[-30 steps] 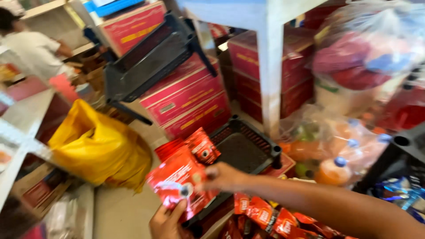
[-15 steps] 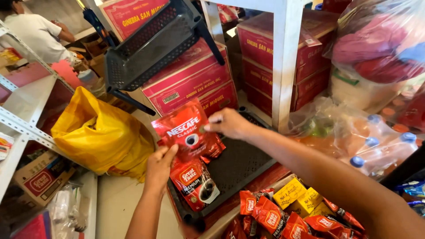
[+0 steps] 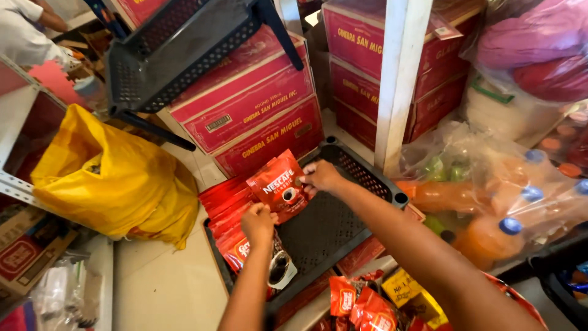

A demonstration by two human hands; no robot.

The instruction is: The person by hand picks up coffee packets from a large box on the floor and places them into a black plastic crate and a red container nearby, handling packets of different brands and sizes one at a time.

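Your left hand [image 3: 258, 224] is covering part of the lower red pouch [image 3: 269, 263]; the frame edge is cutting off the yellow bag's [image 3: 110, 178] surroundings and the person's [image 3: 24, 30] upper body.

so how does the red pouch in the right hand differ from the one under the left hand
The red coffee pouch pinched by the right hand is lifted, tilted, with its whole front showing. The red pouch with a cup picture lies flat in the black perforated plastic tray, its upper part covered by the left hand. Both are glossy red packets.

Red coffee pouches [image 3: 278, 187] before red cartons [image 3: 251, 110]
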